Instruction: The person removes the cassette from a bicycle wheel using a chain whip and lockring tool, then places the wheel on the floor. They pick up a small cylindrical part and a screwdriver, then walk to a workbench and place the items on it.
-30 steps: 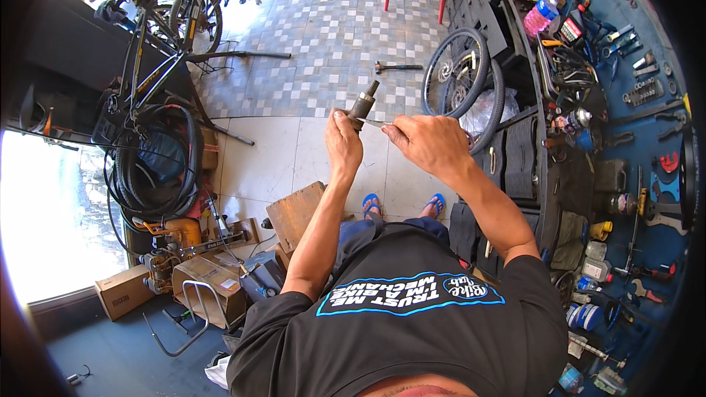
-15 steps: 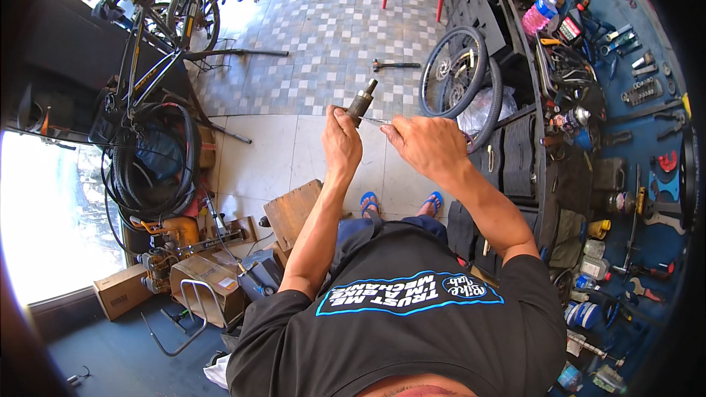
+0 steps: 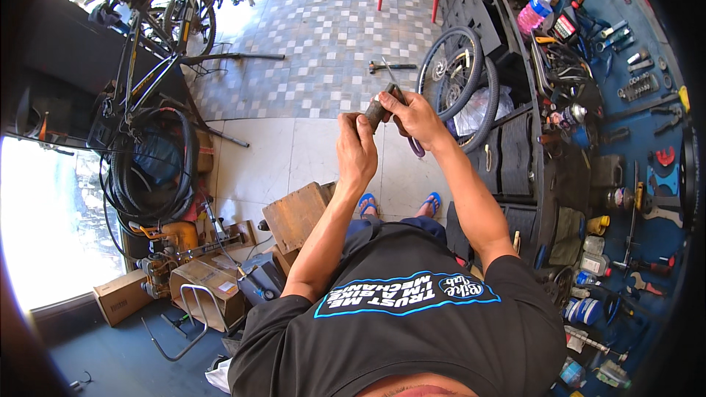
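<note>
Two hands: we grip one dark cylindrical part (image 3: 376, 109).
Left hand (image 3: 356, 153): clenched around its near end.
Right hand (image 3: 416, 116): closed on its far end.

open tiled floor ahead of the hands; only a small hammer with a dark handle (image 3: 390, 67) lies there. right side blocked: two spoked bicycle wheels with black tyres (image 3: 457, 81) stand just beside the right hand (image 3: 415, 117), then the black workbench (image 3: 518, 154). lower left obstructed by a brown wooden box (image 3: 298, 213) near the left hand (image 3: 356, 151), farther out coiled black tyres (image 3: 143, 169).
</note>
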